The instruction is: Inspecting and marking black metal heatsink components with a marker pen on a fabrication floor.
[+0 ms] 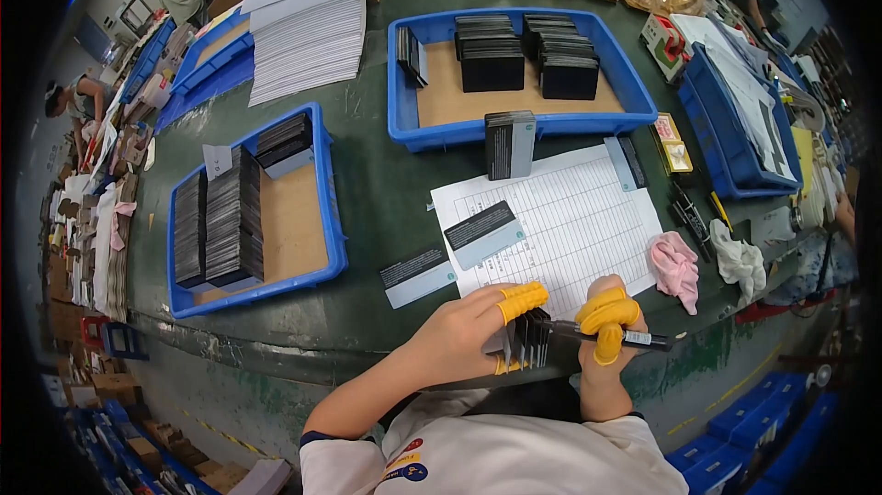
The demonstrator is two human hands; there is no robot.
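Note:
My left hand (459, 334), with yellow finger cots, grips a small fanned stack of black-and-grey cards (531, 346) near the table's front edge. In my right hand (606, 316), also in yellow finger cots, is a black marker pen (647, 340). The pen points left, its front end close to the cards' edges; whether it touches them I cannot tell. Just beyond my hands lies a white printed sheet (588, 210). One black-and-grey card (484, 234) rests on it, and another card (418, 276) lies to its left. An upright block of cards (510, 146) stands at the sheet's far edge.
Blue trays with rows of dark cards stand at the back (432, 135) and left (333, 219). At right are a pink cloth (675, 267), a white cloth (738, 262) and a blue bin (730, 164). A paper stack (308, 45) rises behind. Other people work beyond.

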